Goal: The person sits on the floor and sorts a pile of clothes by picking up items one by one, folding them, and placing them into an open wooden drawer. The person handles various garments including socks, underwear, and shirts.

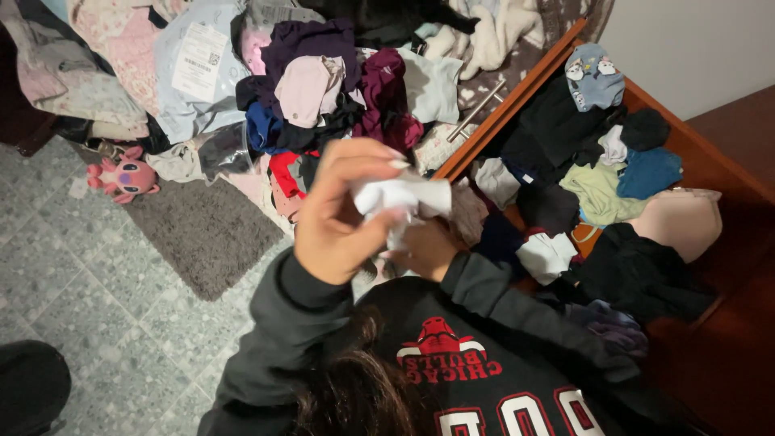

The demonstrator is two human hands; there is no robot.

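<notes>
White cloth piece point(401, 198) is up at chest height, both grips clenched on it, left hand point(339, 218) over right hand point(428, 246); looks mid-fold, with the clothes pile point(339, 89) and open drawer point(694, 153) still a jumble

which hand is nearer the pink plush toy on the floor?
Left. The left hand is raised, gripping the white cloth, on the side of the pink plush toy; the right hand sits farther away, toward the drawer.

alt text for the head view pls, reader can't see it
Both hands, left hand and right hand, hold a small white garment in front of the chest. To the right is an open wooden drawer full of mixed clothes; ahead, a clothes pile and a pink plush toy lie by a grey rug.
</notes>
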